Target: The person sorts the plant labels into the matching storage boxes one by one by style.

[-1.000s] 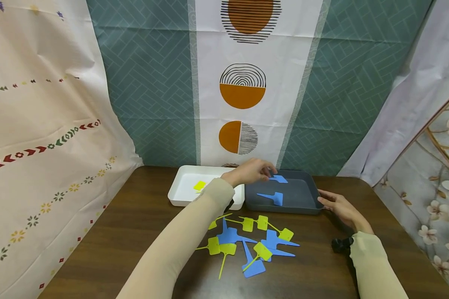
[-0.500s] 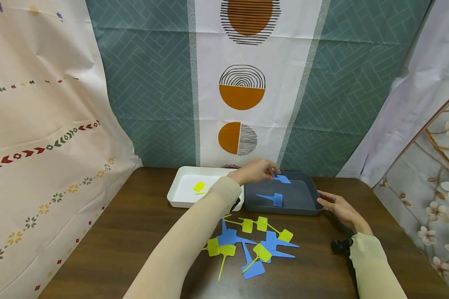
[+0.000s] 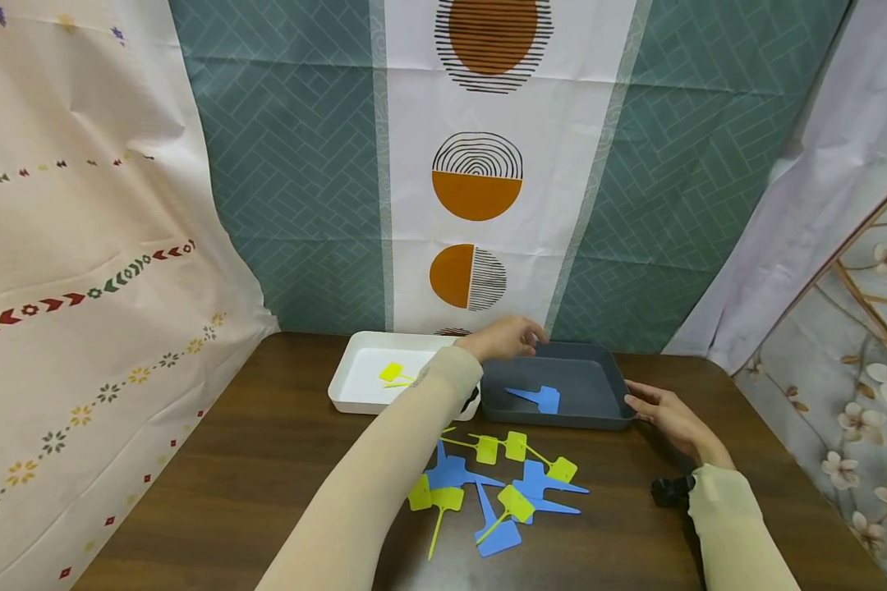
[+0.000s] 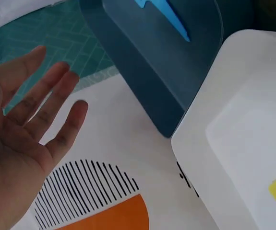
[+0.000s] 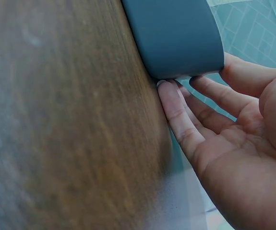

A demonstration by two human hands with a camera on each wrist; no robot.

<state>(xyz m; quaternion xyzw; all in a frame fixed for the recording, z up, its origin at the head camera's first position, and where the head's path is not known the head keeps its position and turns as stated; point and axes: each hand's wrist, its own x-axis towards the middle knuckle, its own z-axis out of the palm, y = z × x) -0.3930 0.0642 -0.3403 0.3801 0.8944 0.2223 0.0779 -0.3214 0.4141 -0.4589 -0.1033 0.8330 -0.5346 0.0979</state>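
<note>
In the head view my left hand (image 3: 504, 336) is above the back left corner of the dark tray (image 3: 599, 423); the left wrist view shows this hand (image 4: 37, 120) with spread fingers and nothing in them. Blue T-shaped tags (image 3: 549, 400), seemingly two overlapping, lie inside the dark tray. My right hand (image 3: 668, 414) touches the tray's right end. Seen from the right wrist, its fairly straight fingers (image 5: 176, 108) and thumb meet the outer wall of the dark tray (image 5: 181, 38).
Beside the dark tray stands a white tray (image 3: 351, 394) with yellow tags (image 3: 392, 372) in it, partly hidden by my left sleeve. On the wooden table (image 3: 266, 460) in front, several yellow tags (image 3: 447, 498) and blue tags (image 3: 498, 538) lie loosely overlapping. Patterned cloths hang behind.
The blue tag at my left fingers has left them; the blue shape in the dark tray looks fuller. My left hand has drawn slightly left. The right hand remains at the tray's end.
</note>
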